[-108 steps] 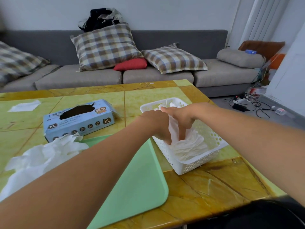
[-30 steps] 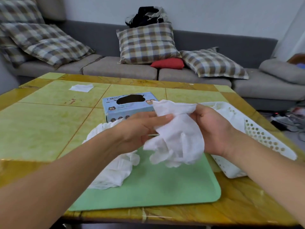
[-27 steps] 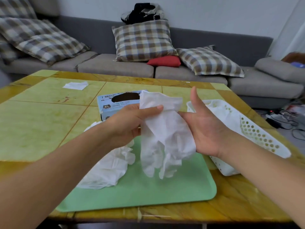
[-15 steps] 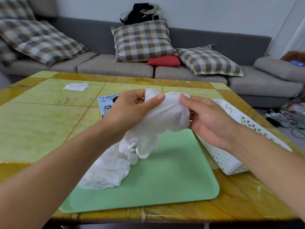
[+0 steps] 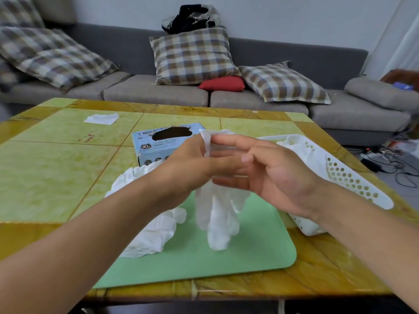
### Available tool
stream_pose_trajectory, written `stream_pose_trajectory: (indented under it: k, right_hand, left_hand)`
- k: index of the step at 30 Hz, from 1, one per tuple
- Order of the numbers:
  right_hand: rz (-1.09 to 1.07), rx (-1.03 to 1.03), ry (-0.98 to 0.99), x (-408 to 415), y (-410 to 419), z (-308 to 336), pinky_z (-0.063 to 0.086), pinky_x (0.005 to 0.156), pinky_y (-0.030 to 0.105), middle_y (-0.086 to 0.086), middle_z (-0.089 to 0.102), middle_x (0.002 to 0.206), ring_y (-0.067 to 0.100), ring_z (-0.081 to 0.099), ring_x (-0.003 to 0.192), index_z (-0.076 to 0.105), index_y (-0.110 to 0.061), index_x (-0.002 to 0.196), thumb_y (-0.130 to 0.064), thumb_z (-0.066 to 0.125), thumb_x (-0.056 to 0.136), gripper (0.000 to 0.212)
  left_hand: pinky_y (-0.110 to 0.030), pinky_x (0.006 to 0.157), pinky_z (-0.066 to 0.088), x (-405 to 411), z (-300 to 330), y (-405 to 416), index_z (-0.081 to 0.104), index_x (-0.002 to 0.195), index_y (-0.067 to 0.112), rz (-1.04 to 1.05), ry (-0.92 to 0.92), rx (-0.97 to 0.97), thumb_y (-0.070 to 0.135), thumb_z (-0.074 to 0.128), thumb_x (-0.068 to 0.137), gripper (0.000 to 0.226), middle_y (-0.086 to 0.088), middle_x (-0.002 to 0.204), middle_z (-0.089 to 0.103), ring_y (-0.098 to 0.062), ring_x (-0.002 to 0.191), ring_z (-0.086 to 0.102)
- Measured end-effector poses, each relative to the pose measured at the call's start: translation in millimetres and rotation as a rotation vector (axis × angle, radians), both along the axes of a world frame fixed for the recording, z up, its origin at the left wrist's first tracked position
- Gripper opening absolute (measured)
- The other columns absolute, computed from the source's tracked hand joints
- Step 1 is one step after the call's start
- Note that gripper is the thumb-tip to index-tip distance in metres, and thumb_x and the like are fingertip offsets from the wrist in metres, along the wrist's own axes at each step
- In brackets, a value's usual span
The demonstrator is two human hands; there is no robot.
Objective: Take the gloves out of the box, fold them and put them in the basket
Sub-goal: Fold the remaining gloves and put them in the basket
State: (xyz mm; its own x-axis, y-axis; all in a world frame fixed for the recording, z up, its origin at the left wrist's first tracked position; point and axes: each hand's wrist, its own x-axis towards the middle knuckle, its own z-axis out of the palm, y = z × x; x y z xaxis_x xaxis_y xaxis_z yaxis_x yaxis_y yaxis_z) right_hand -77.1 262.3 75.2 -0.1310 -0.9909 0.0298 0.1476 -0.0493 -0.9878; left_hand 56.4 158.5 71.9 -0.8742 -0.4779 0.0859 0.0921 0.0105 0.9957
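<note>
- Step in hand, as I judge it: straightening one glove (image 5: 216,214) before the fold.
- Left hand (image 5: 188,164) pinches the glove's cuff; the glove hangs below the fingers, over the mat (image 5: 260,252).
- Right hand (image 5: 274,173) has fingers straight and spread, against the glove just under the cuff, gripping nothing.
- Loose gloves (image 5: 149,223) lie under the left fingers; box (image 5: 158,143) beyond them; basket (image 5: 353,180) beyond the right wrist.
- Next move likely calls for laying the glove flat on the mat and doubling it over.

White glove (image 5: 217,214), thin and translucent, hanging cuff-up with its finger sleeves pointing down above the green mat (image 5: 249,252). Glove pile (image 5: 147,223), crumpled, white, lying on the mat's left edge. Glove box (image 5: 163,143), pale blue, marked XL, oval opening on top, behind the pile. White perforated basket (image 5: 353,180), right, containing white gloves.
</note>
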Motion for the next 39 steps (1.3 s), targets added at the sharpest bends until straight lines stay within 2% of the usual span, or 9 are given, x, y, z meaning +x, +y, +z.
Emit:
stream_pose_trajectory:
  k: [5, 7, 11, 15, 18, 21, 28, 32, 39]
  right_hand:
    - [-0.451, -0.103, 0.415, -25.6, 1.4, 7.2, 0.058, 0.06, 0.032, 0.009, 0.075, 0.092, 0.023, 0.072, 0.076, 0.069, -0.006, 0.106, -0.009, 0.073, 0.088, 0.019]
    - [-0.461, 0.013, 0.476, -37.1, 0.3, 3.2, 0.058, 0.073, 0.033, 0.001, 0.072, 0.103, 0.015, 0.071, 0.088, 0.069, -0.017, 0.111, -0.043, 0.09, 0.065, 0.057]
    - [-0.033, 0.188, -0.085, -32.9, 6.3, 3.0, 0.057, 0.083, 0.035, 0.007, 0.072, 0.109, 0.02, 0.069, 0.092, 0.076, -0.016, 0.116, -0.047, 0.076, 0.073, 0.053]
    - [-0.059, 0.242, -0.152, -34.6, -1.4, -2.5, 0.057, 0.092, 0.035, 0.012, 0.074, 0.117, 0.022, 0.071, 0.098, 0.076, -0.005, 0.113, -0.021, 0.068, 0.083, 0.035]
    - [-0.085, 0.365, -0.091, -38.3, -14.6, -17.7, 0.051, 0.104, 0.043, 0.013, 0.071, 0.124, 0.026, 0.067, 0.108, 0.072, -0.007, 0.123, -0.021, 0.072, 0.084, 0.041]
    - [-0.237, 0.346, 0.027, -40.2, -27.5, -20.4, 0.058, 0.077, 0.034, 0.008, 0.075, 0.099, 0.021, 0.069, 0.083, 0.073, -0.013, 0.102, -0.016, 0.073, 0.087, 0.016]
    - [-0.453, -0.422, 0.453, -51.6, -25.1, 19.4, 0.056, 0.08, 0.025, -0.003, 0.078, 0.096, 0.012, 0.073, 0.09, 0.074, -0.012, 0.101, -0.005, 0.076, 0.086, 0.017]
    - [-0.275, -0.155, 0.839, -64.5, -12.1, -14.7, 0.048, 0.063, 0.021, 0.014, 0.071, 0.079, 0.005, 0.057, 0.065, 0.074, 0.002, 0.09, -0.007, 0.079, 0.084, 0.011]
    - [0.316, 0.299, 1.33, -60.2, 9.8, -66.6, 0.052, 0.089, 0.021, -0.014, 0.075, 0.098, -0.004, 0.065, 0.09, 0.078, -0.021, 0.102, -0.023, 0.075, 0.09, 0.013]
  left_hand:
    - [-0.038, 0.083, 0.059, -2.7, 0.6, -10.3, 0.066, 0.121, 0.0, 0.12, 0.027, 0.266, 0.009, 0.049, 0.102, 0.027, -0.022, 0.117, 0.071, -0.027, 0.094, 0.07]
    - [-0.037, 0.085, 0.059, -2.6, 4.4, -10.9, 0.066, 0.121, 0.002, 0.084, 0.036, 0.395, 0.01, 0.042, 0.104, 0.03, -0.018, 0.115, 0.073, -0.026, 0.094, 0.072]
    - [-0.044, 0.094, 0.055, 5.9, 13.4, -12.4, 0.061, 0.131, 0.002, -0.054, -0.084, 0.515, 0.015, 0.042, 0.103, 0.037, -0.017, 0.125, 0.069, -0.03, 0.108, 0.069]
    - [-0.039, 0.093, 0.056, 6.7, 13.5, -22.5, 0.069, 0.12, 0.007, -0.061, -0.185, 0.49, 0.017, 0.039, 0.105, 0.035, -0.012, 0.118, 0.073, -0.024, 0.106, 0.071]
    - [-0.034, 0.08, 0.06, -2.0, -6.4, -31.7, 0.071, 0.11, 0.009, 0.121, -0.306, 0.262, 0.016, 0.043, 0.106, 0.029, -0.005, 0.1, 0.078, -0.017, 0.086, 0.074]
    - [-0.035, 0.083, 0.06, -8.9, -21.9, -42.5, 0.071, 0.112, 0.009, 0.221, -0.321, -0.018, 0.019, 0.048, 0.106, 0.026, -0.006, 0.102, 0.078, -0.018, 0.089, 0.072]
    - [-0.022, 0.097, 0.051, -10.4, 15.6, -45.4, 0.068, 0.124, 0.019, 0.264, 0.255, -0.607, 0.014, 0.051, 0.105, 0.026, 0.011, 0.114, 0.074, -0.006, 0.109, 0.068]
    - [-0.021, 0.066, 0.049, -4.9, -21.1, -51.2, 0.075, 0.113, 0.016, 0.125, -0.056, -0.817, 0.023, 0.054, 0.103, 0.024, 0.013, 0.081, 0.07, -0.004, 0.066, 0.06]
    - [-0.019, 0.096, 0.044, 8.0, -100.8, -41.2, 0.075, 0.111, 0.024, -0.314, -0.415, -1.101, 0.027, 0.065, 0.096, 0.018, 0.008, 0.119, 0.069, -0.001, 0.105, 0.06]
